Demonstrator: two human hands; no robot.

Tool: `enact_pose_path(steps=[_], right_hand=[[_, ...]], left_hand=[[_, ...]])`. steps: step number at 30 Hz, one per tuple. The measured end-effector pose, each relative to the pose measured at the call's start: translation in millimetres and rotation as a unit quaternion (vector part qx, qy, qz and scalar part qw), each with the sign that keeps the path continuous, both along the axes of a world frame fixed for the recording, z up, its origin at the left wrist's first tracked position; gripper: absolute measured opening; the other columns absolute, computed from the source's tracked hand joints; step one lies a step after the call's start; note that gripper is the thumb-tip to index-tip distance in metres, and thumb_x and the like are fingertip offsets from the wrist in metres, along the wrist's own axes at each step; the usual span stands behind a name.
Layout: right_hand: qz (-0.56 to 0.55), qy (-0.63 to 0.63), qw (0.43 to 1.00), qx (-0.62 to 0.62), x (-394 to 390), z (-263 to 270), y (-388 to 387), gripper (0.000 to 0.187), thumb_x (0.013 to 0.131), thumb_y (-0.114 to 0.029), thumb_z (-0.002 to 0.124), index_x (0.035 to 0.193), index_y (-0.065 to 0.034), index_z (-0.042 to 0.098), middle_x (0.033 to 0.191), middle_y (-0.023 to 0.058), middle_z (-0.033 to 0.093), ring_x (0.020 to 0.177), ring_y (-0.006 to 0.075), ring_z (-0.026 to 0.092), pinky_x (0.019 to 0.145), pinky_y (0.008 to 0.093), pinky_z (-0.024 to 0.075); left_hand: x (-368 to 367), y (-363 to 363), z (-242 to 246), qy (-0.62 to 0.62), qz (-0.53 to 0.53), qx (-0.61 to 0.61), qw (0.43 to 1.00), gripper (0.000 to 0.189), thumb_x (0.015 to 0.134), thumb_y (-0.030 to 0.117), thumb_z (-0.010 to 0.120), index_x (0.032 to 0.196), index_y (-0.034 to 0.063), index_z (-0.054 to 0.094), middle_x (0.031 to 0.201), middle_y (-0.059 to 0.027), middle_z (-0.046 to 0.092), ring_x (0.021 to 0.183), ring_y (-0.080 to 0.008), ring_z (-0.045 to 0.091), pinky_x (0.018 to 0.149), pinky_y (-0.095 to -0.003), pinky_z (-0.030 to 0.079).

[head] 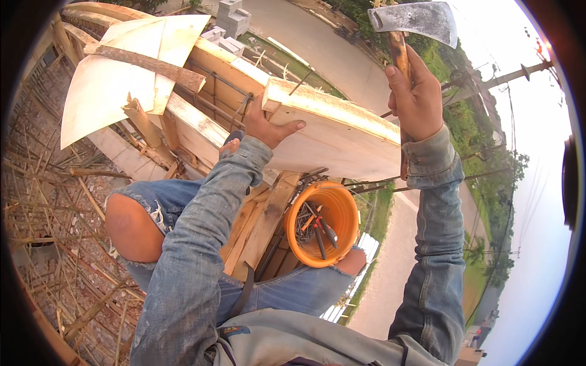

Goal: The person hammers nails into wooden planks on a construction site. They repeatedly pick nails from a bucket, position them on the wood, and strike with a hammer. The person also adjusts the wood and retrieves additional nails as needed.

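My right hand (pixel 417 96) is raised at the upper right, closed around the wooden handle of a hatchet (pixel 419 22). Its broad steel blade stands above the fist. My left hand (pixel 271 126) grips the near end of a thick pale wooden board (pixel 339 146), with the thumb spread across its face. Splintered fibres line the board's bright top edge. Between my knees sits an orange plastic bucket (pixel 350 215). Inside it are loose nails (pixel 303 224) and pincers (pixel 324 224) with dark handles.
Timber formwork with steel reinforcing bars (pixel 215 91) runs ahead of me. Thin plywood sheets (pixel 110 91) lie left under a rough wooden strip (pixel 146 66). Far below, bamboo poles (pixel 59 215) criss-cross. Grey blocks (pixel 232 18) stand beside a paved road (pixel 293 32).
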State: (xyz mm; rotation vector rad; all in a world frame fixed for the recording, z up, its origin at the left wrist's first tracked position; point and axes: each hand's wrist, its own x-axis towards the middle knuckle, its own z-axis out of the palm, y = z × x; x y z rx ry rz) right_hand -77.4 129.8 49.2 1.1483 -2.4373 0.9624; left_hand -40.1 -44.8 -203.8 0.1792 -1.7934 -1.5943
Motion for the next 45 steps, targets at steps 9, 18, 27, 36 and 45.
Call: enact_pose_path(steps=[9,18,27,36,45], right_hand=[[0.031,0.064,0.997,0.038,16.4,-14.7,-12.8,0.044,0.085,-0.011,0.060,0.124,0.0051,0.052,0.080,0.0280,0.063,0.074,0.0445,0.063,0.070,0.0470,0.0502],[0.036,-0.036,0.998,0.032,1.2,-41.5,-34.8,0.038,0.082,-0.025,0.069,0.104,0.0049,0.060,0.073,0.0225,0.063,0.071,0.0417,0.063,0.074,0.0456,0.0489],[0.101,-0.352,0.927,-0.087,-13.7,-55.6,-71.0,0.020,0.084,-0.017,0.066,0.090,0.0020,0.062,0.062,0.0055,0.059,0.046,0.0100,0.053,0.040,0.0265,0.0448],[0.098,-0.335,0.935,-0.055,-9.9,-51.9,-80.3,0.017,0.082,-0.015,0.063,0.087,0.0019,0.062,0.063,0.0063,0.060,0.048,0.0119,0.058,0.044,0.0276,0.0490],[0.095,-0.290,0.952,-0.034,-13.0,-52.2,-80.3,0.018,0.081,-0.014,0.063,0.089,0.0019,0.063,0.064,0.0069,0.061,0.050,0.0137,0.060,0.045,0.0289,0.0505]], left_hand=[[4.2,-2.3,9.3,0.019,0.000,-0.032,0.999,0.083,0.060,0.028,0.091,0.123,-0.0052,0.048,0.108,-0.0178,0.063,0.097,-0.0235,0.065,0.084,-0.0330,0.054],[-2.5,-0.9,-2.5,0.017,-0.064,0.069,0.995,0.072,0.062,0.019,0.088,0.119,-0.0023,0.049,0.106,-0.0148,0.064,0.093,-0.0226,0.065,0.081,-0.0335,0.054],[-0.5,3.3,-6.2,0.039,-0.041,0.014,0.998,0.068,0.063,0.016,0.087,0.118,-0.0024,0.051,0.102,-0.0150,0.064,0.090,-0.0219,0.066,0.078,-0.0335,0.055],[9.5,7.5,5.3,0.056,-0.040,0.042,0.997,0.054,0.065,0.020,0.086,0.106,-0.0034,0.060,0.094,-0.0099,0.068,0.081,-0.0175,0.066,0.072,-0.0313,0.055],[8.1,6.7,3.0,0.045,-0.076,0.077,0.993,0.066,0.063,0.015,0.087,0.116,-0.0032,0.051,0.099,-0.0135,0.065,0.088,-0.0214,0.066,0.077,-0.0337,0.055]])
